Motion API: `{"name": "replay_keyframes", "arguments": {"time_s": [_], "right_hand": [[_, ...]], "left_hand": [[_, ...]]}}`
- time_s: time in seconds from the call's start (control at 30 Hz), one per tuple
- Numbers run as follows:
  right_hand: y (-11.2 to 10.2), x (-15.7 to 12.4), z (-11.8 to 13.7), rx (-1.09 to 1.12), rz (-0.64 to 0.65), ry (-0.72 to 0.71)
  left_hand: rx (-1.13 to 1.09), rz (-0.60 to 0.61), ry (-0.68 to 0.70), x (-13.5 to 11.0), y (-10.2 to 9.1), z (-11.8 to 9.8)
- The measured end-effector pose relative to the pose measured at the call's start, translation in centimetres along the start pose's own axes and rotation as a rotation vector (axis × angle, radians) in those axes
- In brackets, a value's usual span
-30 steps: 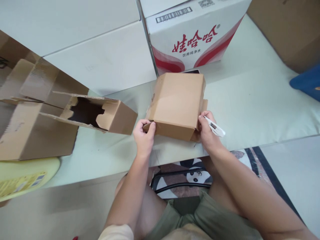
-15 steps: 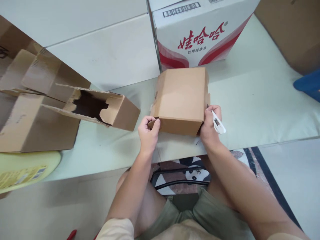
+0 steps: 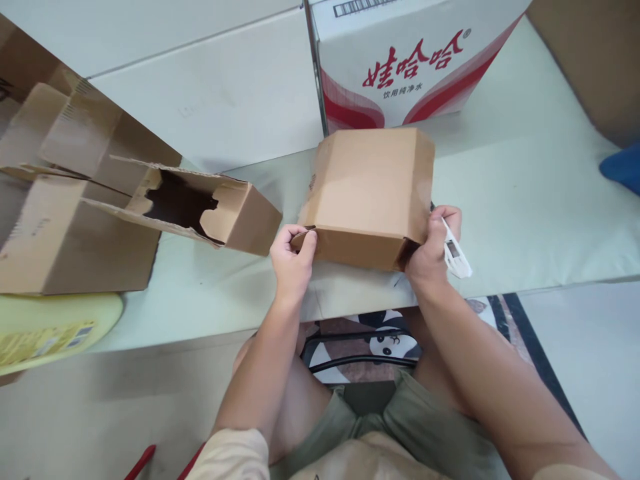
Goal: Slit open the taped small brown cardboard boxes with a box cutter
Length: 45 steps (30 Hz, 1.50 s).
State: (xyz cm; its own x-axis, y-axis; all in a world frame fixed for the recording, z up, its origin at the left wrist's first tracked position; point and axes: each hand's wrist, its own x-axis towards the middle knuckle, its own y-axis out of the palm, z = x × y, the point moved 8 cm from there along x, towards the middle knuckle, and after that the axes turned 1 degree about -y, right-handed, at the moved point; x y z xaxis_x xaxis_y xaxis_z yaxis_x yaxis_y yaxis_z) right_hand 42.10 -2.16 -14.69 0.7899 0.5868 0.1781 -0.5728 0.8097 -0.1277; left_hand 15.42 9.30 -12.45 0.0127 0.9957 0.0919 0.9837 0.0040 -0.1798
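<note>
Carton (image 3: 367,180) on pale-green surface (image 3: 530,220), near side of printed box (image 3: 395,77), right of open box (image 3: 253,223). Left hand (image 3: 293,261) pinching its near-left flap (image 3: 301,239); right hand (image 3: 434,247) against near-right corner, gripping white tool (image 3: 457,256).

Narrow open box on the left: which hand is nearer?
Left. The left hand is just right of the narrow open box, pinching the near left corner of the held box; the right hand is farther right, at that box's right side.
</note>
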Motion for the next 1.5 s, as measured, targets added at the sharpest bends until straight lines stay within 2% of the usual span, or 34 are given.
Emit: {"name": "replay_keyframes", "arguments": {"time_s": [0.1,0.23,0.37,0.53,0.63,0.73,0.87,0.97,1.03,1.17,1.23,1.37,1.5], "right_hand": [[-1.0,-0.2,1.1,-0.007,-0.095,-0.043],[-1.1,-0.3,3.0,-0.163,-0.062,-0.096],[-1.7,-0.2,3.7,-0.258,-0.084,-0.083],[-1.8,-0.3,4.3,-0.265,-0.065,-0.152],[-1.8,-0.3,3.9,-0.192,-0.062,-0.159],[-1.9,0.0,2.6,-0.045,-0.088,-0.087],[-1.8,0.5,0.2,0.129,-0.154,0.107],[-1.9,0.5,0.0,0.175,-0.191,0.148],[-2.3,0.4,0.9,0.114,-0.201,0.075],[-2.8,-0.3,4.2,-0.091,-0.158,-0.24],[-3.0,-0.5,5.0,-0.146,-0.133,-0.319],[-3.1,-0.1,4.4,-0.176,-0.092,-0.305],[-2.2,0.6,3.5,-0.174,-0.019,-0.266]], "left_hand": [[0.022,-0.018,0.003,0.2,-0.2,0.2],[0.041,-0.028,-0.008,0.4,-0.1,0.3],[0.057,-0.043,0.003,0.5,-0.2,0.2],[0.06,-0.052,0.019,0.5,-0.2,0.1],[0.049,-0.065,0.02,0.5,-0.4,0.2],[0.019,-0.052,0.017,0.5,-0.3,0.3],[0.022,-0.038,0.036,0.5,-0.4,0.3],[0.024,-0.04,0.036,0.6,-0.4,0.4],[0.02,-0.047,0.033,0.6,-0.6,0.4],[0.017,-0.092,0.065,0.8,-1.1,0.0],[0.019,-0.112,0.092,0.7,-1.3,-0.4],[0.007,-0.142,0.169,0.4,-1.7,-1.0],[-0.011,-0.208,0.256,0.0,-2.6,-1.2]]}}
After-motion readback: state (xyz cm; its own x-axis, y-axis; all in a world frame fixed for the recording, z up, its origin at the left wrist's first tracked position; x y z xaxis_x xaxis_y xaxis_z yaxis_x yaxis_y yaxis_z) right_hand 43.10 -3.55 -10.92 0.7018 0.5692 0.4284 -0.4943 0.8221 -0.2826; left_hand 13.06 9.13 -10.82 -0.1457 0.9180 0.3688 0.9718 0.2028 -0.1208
